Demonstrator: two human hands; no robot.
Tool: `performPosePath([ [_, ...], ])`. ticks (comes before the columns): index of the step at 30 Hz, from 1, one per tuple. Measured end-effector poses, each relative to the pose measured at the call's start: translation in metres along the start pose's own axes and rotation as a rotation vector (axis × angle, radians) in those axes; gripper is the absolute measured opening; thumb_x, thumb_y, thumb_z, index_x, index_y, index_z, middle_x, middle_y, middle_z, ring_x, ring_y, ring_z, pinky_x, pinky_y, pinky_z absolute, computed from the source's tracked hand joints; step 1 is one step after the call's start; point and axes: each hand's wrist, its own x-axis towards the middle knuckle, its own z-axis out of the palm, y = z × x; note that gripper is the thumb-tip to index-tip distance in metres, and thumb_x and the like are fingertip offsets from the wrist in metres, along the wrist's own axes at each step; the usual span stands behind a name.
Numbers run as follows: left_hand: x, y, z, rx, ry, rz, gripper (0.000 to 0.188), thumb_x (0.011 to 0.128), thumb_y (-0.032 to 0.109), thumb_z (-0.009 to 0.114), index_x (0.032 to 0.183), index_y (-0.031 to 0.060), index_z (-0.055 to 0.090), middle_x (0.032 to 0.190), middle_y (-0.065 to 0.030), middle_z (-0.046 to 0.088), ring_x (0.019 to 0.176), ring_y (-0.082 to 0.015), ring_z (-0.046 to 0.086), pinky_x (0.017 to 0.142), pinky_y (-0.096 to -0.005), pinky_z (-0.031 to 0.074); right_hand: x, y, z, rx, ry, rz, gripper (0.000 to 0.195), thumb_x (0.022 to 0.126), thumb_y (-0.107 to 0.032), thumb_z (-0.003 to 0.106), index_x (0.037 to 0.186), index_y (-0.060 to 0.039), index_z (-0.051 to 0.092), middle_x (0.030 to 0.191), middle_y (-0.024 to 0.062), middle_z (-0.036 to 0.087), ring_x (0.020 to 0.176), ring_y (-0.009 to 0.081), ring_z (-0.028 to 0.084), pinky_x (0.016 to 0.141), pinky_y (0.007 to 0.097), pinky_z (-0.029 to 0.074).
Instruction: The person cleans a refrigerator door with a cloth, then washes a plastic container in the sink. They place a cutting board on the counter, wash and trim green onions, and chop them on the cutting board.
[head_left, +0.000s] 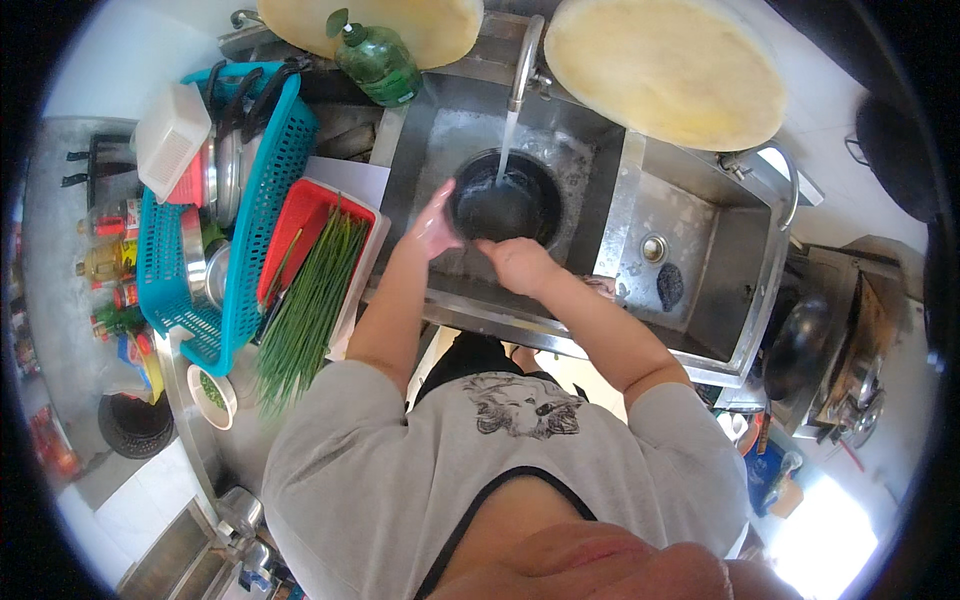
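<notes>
A round dark pot (517, 214) sits in the left basin (442, 135) of a steel sink, and a stream of water falls into it from the curved faucet (523, 64). My left hand (436, 223) is wet and pressed against the pot's left side, fingers along its outer wall. At the near rim, my right hand (519, 262) has hold of the pot, its fingers partly hidden from above. Water covers the inside, so the pot's bottom is hard to make out.
A red tray (309, 196) of scallions (311, 315) stands left of the sink, beside a teal basket (262, 180) of dishes. Behind are a green pump bottle (381, 67) and two round boards (667, 71). The right basin (682, 195) contains a dark scouring pad (670, 286).
</notes>
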Motion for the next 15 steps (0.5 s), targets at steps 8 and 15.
performPosePath([
  [8,0.054,0.019,0.003,0.141,0.189,0.077,0.036,0.083,0.026,0.068,0.112,0.0062,0.057,0.113,-0.0125,0.063,0.099,-0.0362,0.064,0.088,-0.0634,0.053,0.014,0.053,-0.033,-0.259,0.143,0.243,0.038,0.09,-0.011,0.053,0.119,-0.0222,0.073,0.107,0.0049,0.074,0.118,0.0228,0.063,0.118,0.0641,0.021],
  [15,0.024,-0.055,-0.019,-0.361,-0.185,0.101,0.068,0.072,0.016,0.053,0.138,-0.0033,0.05,0.143,-0.0221,0.053,0.135,-0.0393,0.049,0.115,-0.0585,0.036,-0.064,0.033,-0.012,0.0,0.569,-0.083,0.055,0.075,-0.008,0.075,0.129,-0.0124,0.065,0.141,0.0135,0.055,0.14,0.0396,0.042,0.117,0.0537,0.035],
])
